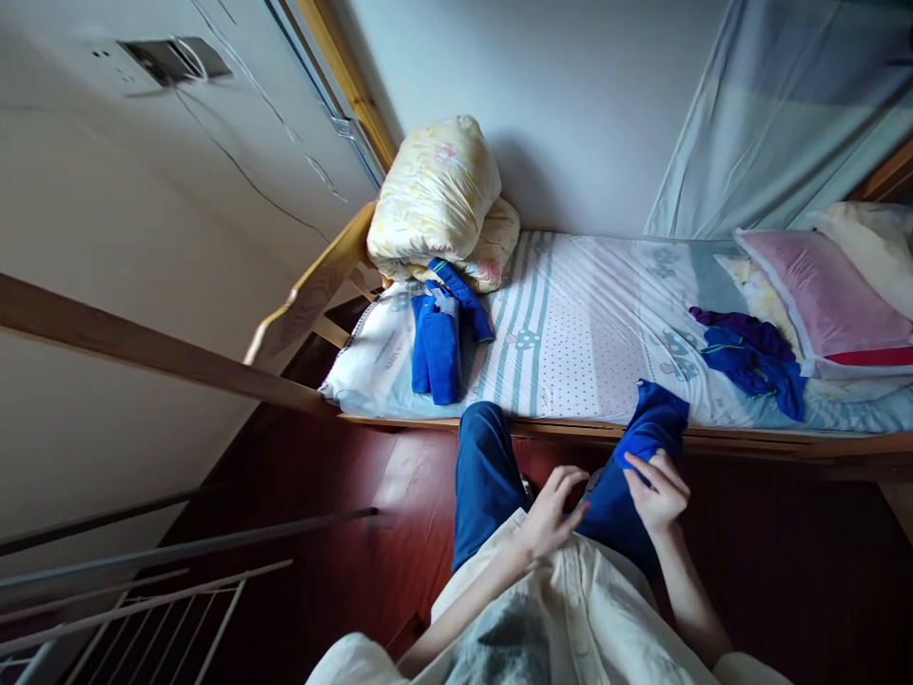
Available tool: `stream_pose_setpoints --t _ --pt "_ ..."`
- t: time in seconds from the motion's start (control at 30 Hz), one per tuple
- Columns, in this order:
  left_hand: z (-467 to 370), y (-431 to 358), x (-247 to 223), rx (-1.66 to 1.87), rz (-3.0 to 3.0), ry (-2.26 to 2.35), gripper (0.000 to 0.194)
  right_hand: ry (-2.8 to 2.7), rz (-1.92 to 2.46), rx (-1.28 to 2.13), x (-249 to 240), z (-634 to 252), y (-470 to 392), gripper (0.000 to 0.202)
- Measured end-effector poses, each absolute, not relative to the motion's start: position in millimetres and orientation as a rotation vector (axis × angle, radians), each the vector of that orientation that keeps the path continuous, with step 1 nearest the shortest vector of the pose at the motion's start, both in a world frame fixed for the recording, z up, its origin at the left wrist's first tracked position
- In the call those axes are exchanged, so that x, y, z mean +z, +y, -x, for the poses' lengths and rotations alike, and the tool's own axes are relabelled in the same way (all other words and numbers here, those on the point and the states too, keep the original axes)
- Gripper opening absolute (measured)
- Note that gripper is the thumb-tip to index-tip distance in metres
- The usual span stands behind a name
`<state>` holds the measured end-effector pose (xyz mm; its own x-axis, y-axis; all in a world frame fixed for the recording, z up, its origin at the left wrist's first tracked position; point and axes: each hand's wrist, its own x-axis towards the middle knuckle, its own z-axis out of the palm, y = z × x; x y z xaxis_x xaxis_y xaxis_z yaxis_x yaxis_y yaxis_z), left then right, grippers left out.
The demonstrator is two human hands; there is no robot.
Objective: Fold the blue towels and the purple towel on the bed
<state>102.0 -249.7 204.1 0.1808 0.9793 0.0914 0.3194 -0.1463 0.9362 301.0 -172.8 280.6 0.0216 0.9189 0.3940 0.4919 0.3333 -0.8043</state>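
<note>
A bright blue piece of clothing (652,419) lies draped over my right knee, one corner sticking up towards the bed. My right hand (657,490) is closed on its near part, thumb and fingers pinched together at the cloth. Over my lap, my left hand (556,514) is held with its fingers apart and nothing in them. Dark blue trousers (489,476) cover my legs. On the bed ahead to the left sits a folded blue garment (438,347). Farther right lies a crumpled blue garment (760,371) with a dark purple cloth (742,325) beside it.
The bed (571,323) has a patterned sheet and a wooden edge just beyond my knees. A rolled yellow quilt (438,195) stands at its left end, a pink pillow (834,285) at the right. A wooden rail (143,333) and a white metal rack (157,618) are left.
</note>
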Motion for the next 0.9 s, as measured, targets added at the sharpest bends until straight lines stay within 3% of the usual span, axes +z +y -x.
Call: stream_pose_setpoints --t 0.1,0.27,0.43,0.53,0.9 --pt "-96.1 -229.3 234.7 1.146 -1.670 1.271 0.048 -1.724 1.093 0.457 284.4 -265.2 -199.2 0.016" --pt "-98.1 -221.8 249.4 1.213 -1.850 1.180 0.025 -1.666 0.957 0.298 287.4 -231.2 -225.9 0.009" --pt "-88.4 -232.1 244.3 1.177 -2.099 1.174 0.051 -1.663 0.988 0.114 289.2 -262.3 -218.4 0.022" --pt "-71.2 -232.8 242.4 1.155 -2.191 1.293 0.056 -1.721 0.989 0.072 292.1 -283.7 -209.7 0.032" --pt "-20.2 -235.2 259.5 1.276 -2.170 1.607 0.023 -1.773 1.061 0.168 289.0 -285.8 -185.1 0.037"
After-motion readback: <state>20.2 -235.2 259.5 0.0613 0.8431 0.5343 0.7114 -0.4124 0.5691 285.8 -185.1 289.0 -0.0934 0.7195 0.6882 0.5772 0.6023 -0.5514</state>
